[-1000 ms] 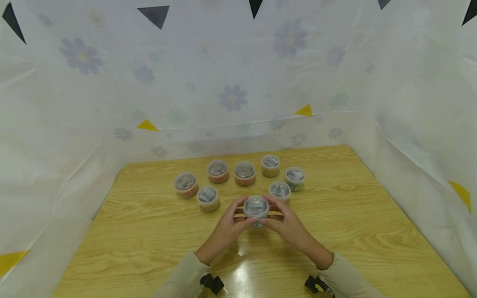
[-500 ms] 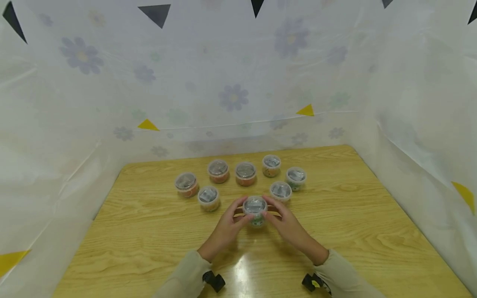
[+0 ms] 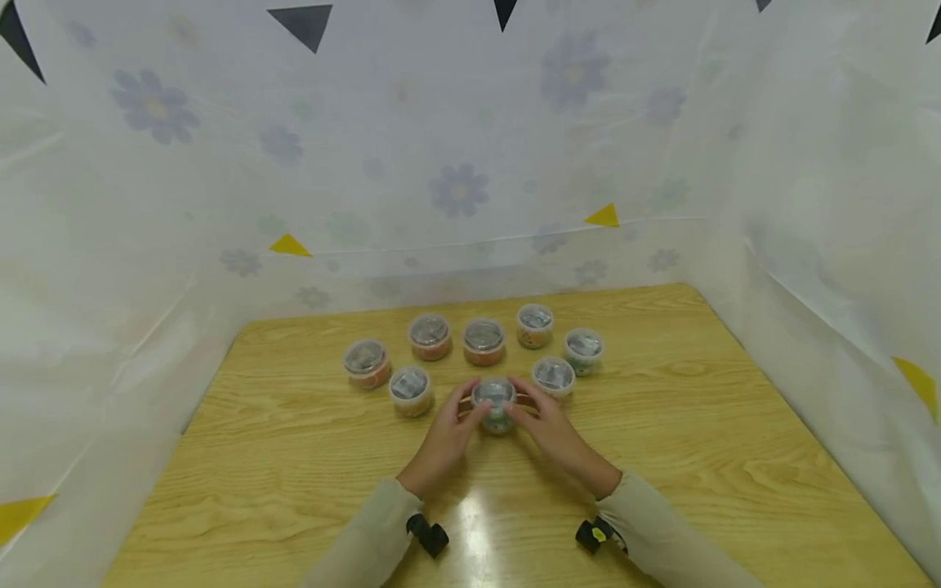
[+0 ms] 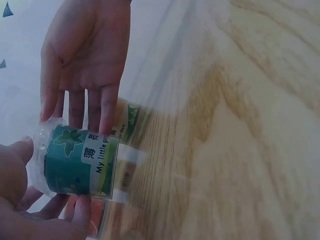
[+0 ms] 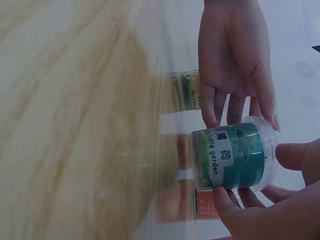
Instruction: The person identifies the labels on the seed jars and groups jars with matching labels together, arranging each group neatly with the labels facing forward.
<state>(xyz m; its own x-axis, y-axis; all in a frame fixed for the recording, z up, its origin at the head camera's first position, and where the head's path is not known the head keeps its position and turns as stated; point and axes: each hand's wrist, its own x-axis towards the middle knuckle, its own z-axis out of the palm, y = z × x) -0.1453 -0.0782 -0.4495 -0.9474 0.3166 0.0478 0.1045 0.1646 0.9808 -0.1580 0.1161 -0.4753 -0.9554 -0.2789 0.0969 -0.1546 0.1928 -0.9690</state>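
Shifted since the earlier frame: held cup (image 3: 495, 402), now farther from the body and slightly leftward, along with left hand (image 3: 443, 433) and right hand (image 3: 553, 434). Location: middle of the table (image 3: 698, 474), just short of the other cups; unable to tell whether touching the wood. Grip, both sides: narrow, with thumbs in front and fingers round the flanks, holding the same cup between the two. Upright; closed by one clear lid (image 5: 270, 152); wrapped in one teal label (image 5: 242, 159) bearing a leaf and the print "My little garden". Contents: something grey and shiny beneath the lid, too unclear to identify; remainder hidden by the label.

Counted: eight cups in all, one in hand, seven upright on the table. Among the seven: three orange-red cups (image 3: 483, 343), from far left to far middle; two cream cups (image 3: 411, 394), one front left, one far right; one green cup (image 3: 584, 353), rightmost; one pale cup (image 3: 554, 376), just beside right hand. All seven lidded, each with grey, shiny matter visible through the top; too small to identify. Also counted: four yellow triangles (image 3: 603, 216) and five dark triangles (image 3: 305, 24) on pale sheeting (image 3: 412, 73).
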